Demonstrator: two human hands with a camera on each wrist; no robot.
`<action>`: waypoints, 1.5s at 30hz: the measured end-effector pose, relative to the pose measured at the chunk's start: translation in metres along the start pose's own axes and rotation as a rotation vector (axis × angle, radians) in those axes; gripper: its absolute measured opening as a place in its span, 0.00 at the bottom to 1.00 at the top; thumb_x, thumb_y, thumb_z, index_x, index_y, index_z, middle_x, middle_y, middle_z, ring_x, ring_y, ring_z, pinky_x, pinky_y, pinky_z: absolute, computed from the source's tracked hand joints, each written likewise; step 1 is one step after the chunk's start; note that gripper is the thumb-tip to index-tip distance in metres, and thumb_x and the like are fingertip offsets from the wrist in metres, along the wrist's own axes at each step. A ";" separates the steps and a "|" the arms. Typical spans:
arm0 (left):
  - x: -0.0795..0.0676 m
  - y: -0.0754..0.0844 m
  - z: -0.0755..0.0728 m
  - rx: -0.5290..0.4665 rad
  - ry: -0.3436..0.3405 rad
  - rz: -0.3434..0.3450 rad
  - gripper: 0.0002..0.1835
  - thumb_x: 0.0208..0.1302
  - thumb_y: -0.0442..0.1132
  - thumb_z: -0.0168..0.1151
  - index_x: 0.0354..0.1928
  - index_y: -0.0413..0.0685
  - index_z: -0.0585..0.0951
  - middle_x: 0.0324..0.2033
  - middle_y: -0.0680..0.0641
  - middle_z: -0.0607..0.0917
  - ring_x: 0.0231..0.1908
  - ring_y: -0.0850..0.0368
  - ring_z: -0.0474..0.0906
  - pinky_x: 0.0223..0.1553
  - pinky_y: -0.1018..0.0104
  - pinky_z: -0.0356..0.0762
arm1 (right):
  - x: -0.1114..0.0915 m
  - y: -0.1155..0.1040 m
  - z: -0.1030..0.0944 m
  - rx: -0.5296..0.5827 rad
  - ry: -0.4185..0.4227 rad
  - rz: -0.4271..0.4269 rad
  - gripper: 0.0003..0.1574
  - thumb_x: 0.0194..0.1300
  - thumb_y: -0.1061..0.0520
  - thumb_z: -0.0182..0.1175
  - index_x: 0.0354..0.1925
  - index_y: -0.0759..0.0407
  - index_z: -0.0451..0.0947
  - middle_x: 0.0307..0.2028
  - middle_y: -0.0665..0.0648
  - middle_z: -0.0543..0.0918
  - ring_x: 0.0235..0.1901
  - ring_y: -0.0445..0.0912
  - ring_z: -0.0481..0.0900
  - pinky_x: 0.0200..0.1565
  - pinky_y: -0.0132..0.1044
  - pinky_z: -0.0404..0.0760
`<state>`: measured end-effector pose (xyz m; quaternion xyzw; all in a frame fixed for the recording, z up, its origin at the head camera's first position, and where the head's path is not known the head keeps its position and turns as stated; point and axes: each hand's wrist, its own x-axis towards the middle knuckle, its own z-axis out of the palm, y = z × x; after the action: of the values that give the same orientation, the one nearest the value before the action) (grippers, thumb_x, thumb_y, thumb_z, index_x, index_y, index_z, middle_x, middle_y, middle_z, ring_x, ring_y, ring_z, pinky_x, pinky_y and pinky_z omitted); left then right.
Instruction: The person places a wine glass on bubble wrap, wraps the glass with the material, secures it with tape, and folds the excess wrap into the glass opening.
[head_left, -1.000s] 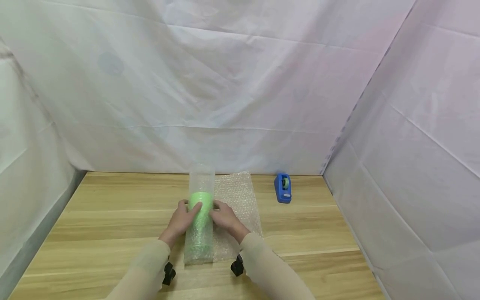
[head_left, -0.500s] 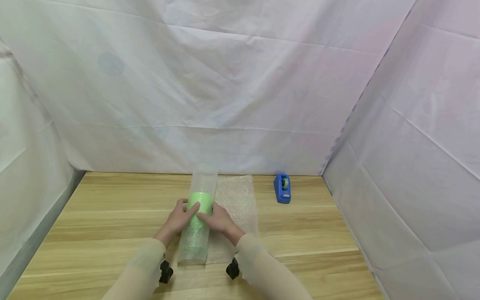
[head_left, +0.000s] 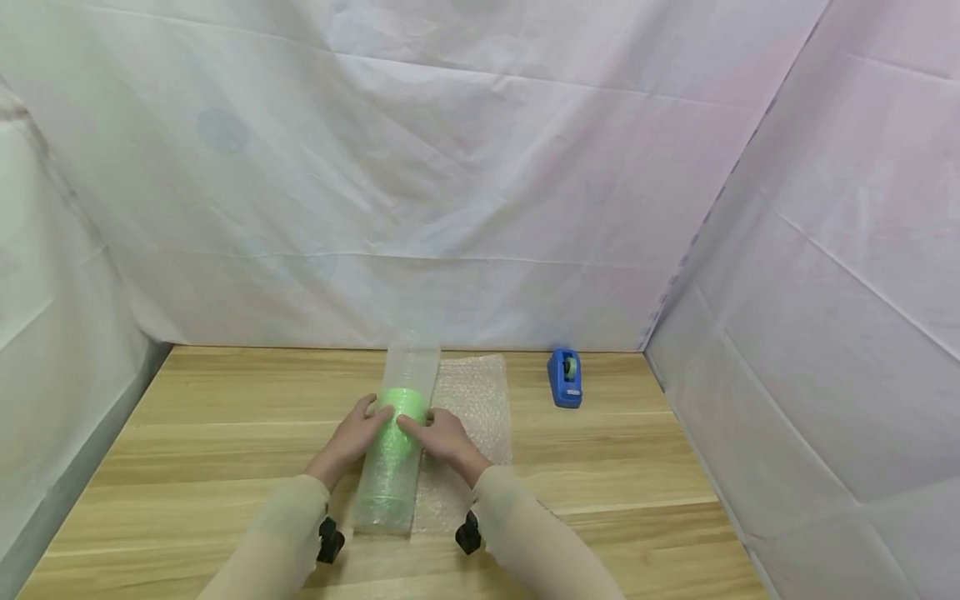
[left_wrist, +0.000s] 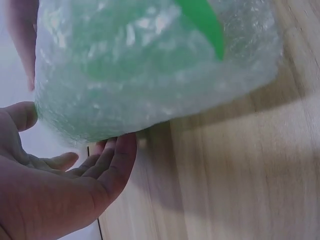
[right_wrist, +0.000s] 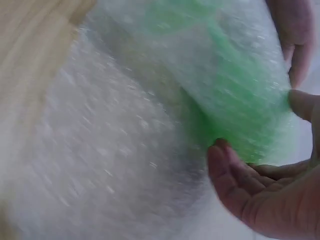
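Observation:
A bright green cylinder [head_left: 396, 454] lies lengthwise on the table, rolled inside clear bubble wrap [head_left: 472, 396]. The flat part of the sheet spreads to its right, and an empty sleeve of wrap extends beyond the cylinder's far end. My left hand [head_left: 351, 440] holds the roll's left side, thumb on top and fingers at its underside in the left wrist view. From the right, my right hand [head_left: 446, 437] grips the same roll, its thumb across the top. In the right wrist view, its curled fingertips [right_wrist: 220, 155] sit at the lower side of the green part [right_wrist: 245, 110].
A blue tape dispenser [head_left: 566, 379] with a small roll of tape stands at the back right of the wooden table [head_left: 247, 417]. White cloth [head_left: 480, 167] hangs behind the table, with more on both sides.
Both hands have shifted slightly left at the near end, and the wrapped cylinder now lies at a slant, its far end leaning right. My right thumb has moved onto its top.

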<state>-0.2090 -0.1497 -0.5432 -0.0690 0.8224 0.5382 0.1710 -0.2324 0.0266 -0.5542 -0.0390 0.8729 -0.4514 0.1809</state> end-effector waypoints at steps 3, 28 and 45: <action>0.002 0.000 0.002 -0.009 -0.004 -0.014 0.42 0.74 0.61 0.39 0.76 0.38 0.44 0.73 0.27 0.53 0.72 0.29 0.51 0.69 0.35 0.55 | 0.001 0.003 0.001 0.032 0.031 0.027 0.57 0.60 0.25 0.56 0.66 0.70 0.66 0.62 0.68 0.74 0.60 0.58 0.75 0.58 0.53 0.78; 0.004 -0.003 0.008 -0.018 -0.021 0.011 0.39 0.76 0.61 0.31 0.77 0.43 0.43 0.72 0.28 0.56 0.68 0.27 0.59 0.62 0.32 0.65 | 0.008 0.014 -0.003 0.128 0.011 0.063 0.43 0.63 0.31 0.58 0.58 0.65 0.69 0.48 0.59 0.81 0.46 0.50 0.80 0.49 0.49 0.80; 0.005 -0.003 0.011 -0.054 -0.049 0.004 0.46 0.72 0.66 0.39 0.75 0.40 0.41 0.72 0.27 0.53 0.69 0.29 0.58 0.64 0.36 0.65 | 0.009 0.022 -0.011 0.208 -0.053 0.031 0.36 0.68 0.39 0.56 0.63 0.62 0.72 0.53 0.57 0.82 0.51 0.47 0.80 0.52 0.48 0.81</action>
<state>-0.2104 -0.1407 -0.5518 -0.0588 0.8031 0.5623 0.1882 -0.2421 0.0460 -0.5686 -0.0186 0.8167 -0.5355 0.2141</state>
